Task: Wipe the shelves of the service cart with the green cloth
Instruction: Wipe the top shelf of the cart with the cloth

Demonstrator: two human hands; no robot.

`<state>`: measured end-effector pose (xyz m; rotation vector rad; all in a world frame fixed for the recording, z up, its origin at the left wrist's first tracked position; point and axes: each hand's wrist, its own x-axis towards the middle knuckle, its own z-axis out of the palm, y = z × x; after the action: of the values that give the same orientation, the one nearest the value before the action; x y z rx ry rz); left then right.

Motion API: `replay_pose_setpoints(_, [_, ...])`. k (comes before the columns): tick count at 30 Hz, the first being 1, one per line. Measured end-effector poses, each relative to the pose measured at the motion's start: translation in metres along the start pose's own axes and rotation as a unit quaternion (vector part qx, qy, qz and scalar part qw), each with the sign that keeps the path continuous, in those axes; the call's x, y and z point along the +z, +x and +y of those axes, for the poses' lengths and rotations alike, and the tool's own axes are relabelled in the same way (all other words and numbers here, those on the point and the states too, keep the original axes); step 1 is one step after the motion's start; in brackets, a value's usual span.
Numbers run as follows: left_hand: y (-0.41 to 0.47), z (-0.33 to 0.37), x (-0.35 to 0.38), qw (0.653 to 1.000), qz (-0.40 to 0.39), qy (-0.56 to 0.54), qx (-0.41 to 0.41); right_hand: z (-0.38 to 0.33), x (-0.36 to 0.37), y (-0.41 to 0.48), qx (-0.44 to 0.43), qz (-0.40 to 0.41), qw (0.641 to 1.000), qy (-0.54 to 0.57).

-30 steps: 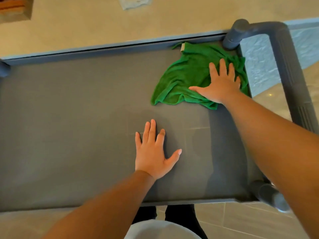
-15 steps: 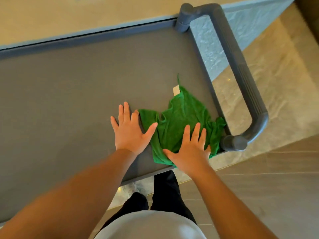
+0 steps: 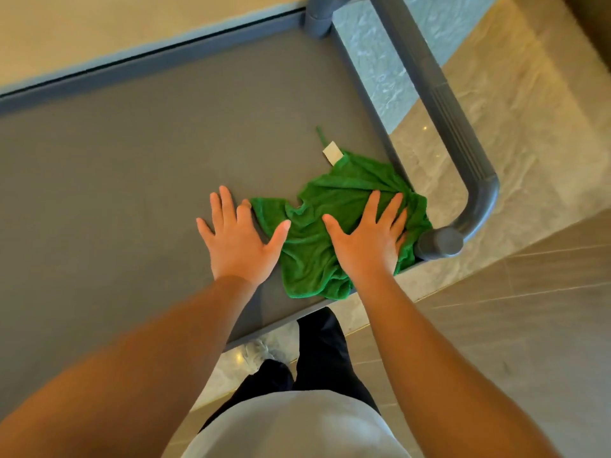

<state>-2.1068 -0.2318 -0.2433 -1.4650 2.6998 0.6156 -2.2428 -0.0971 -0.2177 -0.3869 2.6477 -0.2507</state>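
Right hand: your right hand (image 3: 367, 239) lies flat, fingers spread, palm pressing down on the green cloth (image 3: 317, 256); it pins the cloth rather than gripping it.
Left hand: your left hand (image 3: 239, 241) is flat and empty on the bare shelf, thumb tip touching the cloth's left edge; it reads as a brace.
Green cloth: bunched and creased, at the near right corner of the top shelf (image 3: 132, 166), its right edge against the rim beside the corner post (image 3: 439, 242); a white tag (image 3: 332, 153) and a thin loop trail off its far end.
Cart handle: the grey handle (image 3: 439, 104) runs along the right end of the cart, just beside the cloth and apart from both hands.
Change over the last second: the cloth was at the far right corner under your right hand; it now sits at the near right corner, so one stroke has been drawn toward you along the right end. Your left hand, then well apart from the cloth, now touches it.
Change over the last half second: cloth and hands sit much as they did; the stroke looks finished.
Meaning for the task: by my reckoning only the right strip of this shelf is wiped; the wide grey area to the left remains, and any lower shelves are hidden from this view.
Floor: pale tile (image 3: 529, 292) lies beyond the cart's near edge.
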Motion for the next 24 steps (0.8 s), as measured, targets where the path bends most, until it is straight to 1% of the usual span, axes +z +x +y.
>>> replay_pose_setpoints(2, [-0.001, 0.001, -0.002, 1.0, -0.004, -0.008, -0.001, -0.007, 0.005, -0.019, 0.041, -0.016, 0.999, 0.018])
replay_pose_setpoints(5, [0.0, 0.002, -0.003, 1.0, -0.004, -0.019, 0.003, -0.028, 0.013, -0.037, 0.086, -0.056, 0.992, 0.078])
replay_pose_setpoints(9, [0.002, 0.0, -0.002, 1.0, -0.004, -0.029, 0.005, -0.053, 0.026, -0.06, 0.084, -0.075, 0.983, 0.148])
replay_pose_setpoints(11, [0.002, -0.001, -0.003, 0.999, -0.001, -0.037, 0.005, -0.051, 0.026, -0.058, 0.097, -0.063, 0.976, 0.187])
replay_pose_setpoints(14, [0.001, -0.001, -0.004, 0.999, -0.003, -0.052, 0.003, -0.037, 0.005, -0.027, 0.164, -0.006, 0.957, 0.238])
replay_pose_setpoints(15, [0.001, -0.001, -0.005, 0.998, -0.006, -0.058, 0.004, -0.03, -0.002, -0.016, 0.171, 0.005, 0.956, 0.238])
replay_pose_setpoints(16, [0.001, 0.001, -0.006, 0.998, -0.007, -0.064, 0.005, -0.025, -0.008, -0.008, 0.163, 0.004, 0.962, 0.218])
replay_pose_setpoints(19, [0.001, -0.003, -0.011, 0.997, -0.015, -0.072, 0.018, -0.014, -0.002, -0.012, 0.091, -0.012, 0.992, 0.087])
replay_pose_setpoints(22, [-0.001, -0.032, -0.026, 0.99, -0.081, -0.087, 0.075, -0.017, 0.017, -0.028, 0.044, -0.012, 0.999, 0.005])
replay_pose_setpoints(23, [-0.005, -0.049, -0.032, 0.989, -0.091, -0.078, 0.088, -0.02, 0.021, -0.033, 0.032, -0.011, 0.999, -0.013])
replay_pose_setpoints(24, [-0.011, -0.068, -0.038, 0.992, -0.079, -0.05, 0.09, -0.024, 0.026, -0.036, 0.019, -0.01, 0.999, -0.029])
